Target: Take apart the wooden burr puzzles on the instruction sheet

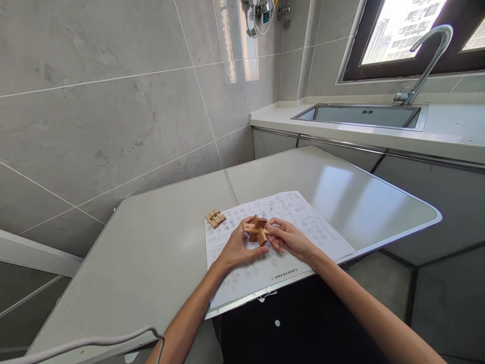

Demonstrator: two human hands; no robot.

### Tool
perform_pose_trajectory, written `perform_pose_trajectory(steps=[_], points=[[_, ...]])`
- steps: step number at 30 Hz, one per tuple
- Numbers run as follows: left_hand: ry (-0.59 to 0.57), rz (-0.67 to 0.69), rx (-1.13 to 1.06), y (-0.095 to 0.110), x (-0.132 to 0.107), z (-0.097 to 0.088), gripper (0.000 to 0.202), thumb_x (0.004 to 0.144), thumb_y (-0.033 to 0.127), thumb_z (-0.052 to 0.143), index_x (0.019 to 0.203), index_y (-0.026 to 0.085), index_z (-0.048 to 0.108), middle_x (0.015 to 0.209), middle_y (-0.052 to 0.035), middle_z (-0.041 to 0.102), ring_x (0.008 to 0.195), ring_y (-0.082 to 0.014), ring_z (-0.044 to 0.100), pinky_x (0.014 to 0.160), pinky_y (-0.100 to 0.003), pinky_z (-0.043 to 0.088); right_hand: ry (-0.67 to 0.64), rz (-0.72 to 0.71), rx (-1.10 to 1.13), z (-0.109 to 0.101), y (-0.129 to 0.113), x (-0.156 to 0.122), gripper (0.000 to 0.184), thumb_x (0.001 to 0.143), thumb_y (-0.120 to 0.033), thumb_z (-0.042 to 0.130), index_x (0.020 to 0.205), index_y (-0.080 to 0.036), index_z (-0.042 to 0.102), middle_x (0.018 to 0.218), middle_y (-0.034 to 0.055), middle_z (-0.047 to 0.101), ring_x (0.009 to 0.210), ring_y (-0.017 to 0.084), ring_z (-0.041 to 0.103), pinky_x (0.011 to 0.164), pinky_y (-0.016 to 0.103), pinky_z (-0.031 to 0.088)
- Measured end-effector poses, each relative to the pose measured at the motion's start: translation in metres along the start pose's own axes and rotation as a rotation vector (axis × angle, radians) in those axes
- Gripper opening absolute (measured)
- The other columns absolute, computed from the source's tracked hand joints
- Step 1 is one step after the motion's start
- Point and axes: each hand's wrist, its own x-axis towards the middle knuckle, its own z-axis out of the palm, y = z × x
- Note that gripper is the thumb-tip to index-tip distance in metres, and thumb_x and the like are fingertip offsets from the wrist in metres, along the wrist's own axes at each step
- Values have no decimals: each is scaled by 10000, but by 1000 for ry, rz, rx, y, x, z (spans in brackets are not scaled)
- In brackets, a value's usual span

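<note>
Held narrow, the grip of my left hand (238,248) and right hand (287,237) closes on a wooden burr puzzle (258,230) between them. To the left of the grip stretches the pale worktop (162,242), which reaches beyond the puzzle too. Just left of the grip and slightly farther from me, a flat wooden block puzzle (215,219) lies at the far left corner of the printed sheet (291,260); it may be weighting that corner, or simply parked within easy reach. Left fingers and thumb cradle the burr puzzle from its left side, probably to steady the crossed bars, one of which points left with a dark mark like a 2. On the right, thumb and fingertips pinch around a bar end, a finer hold that seems suited to handling a single piece. Whether either hand rests on the paper I cannot tell. The sheet spreads beneath the grip and out to its right, likely so its small diagrams can be consulted; they are too tiny to make out. Well beyond, to the right, stand the sink (341,114) and its curved tap (435,64).
</note>
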Motion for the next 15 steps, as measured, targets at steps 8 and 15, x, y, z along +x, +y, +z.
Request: perform_pose_trajectory(steps=[8, 15], points=[[41, 31, 39, 12, 2, -1, 759, 742, 369, 856, 1404, 195, 528, 1323, -137, 670, 1119, -294, 662, 868, -399, 577, 35, -35, -29, 0, 2, 1, 365, 919, -529, 755, 936, -199, 600, 651, -41, 598, 502, 89, 546, 403, 180, 393], [64, 23, 41, 6, 2, -3, 825, 713, 443, 890, 1403, 207, 503, 1232, -112, 704, 1139, -305, 663, 944, -432, 550, 20, -9, 48, -1, 0, 0, 361, 901, -511, 781, 920, -204, 592, 695, -27, 620, 510, 83, 540, 407, 175, 400]])
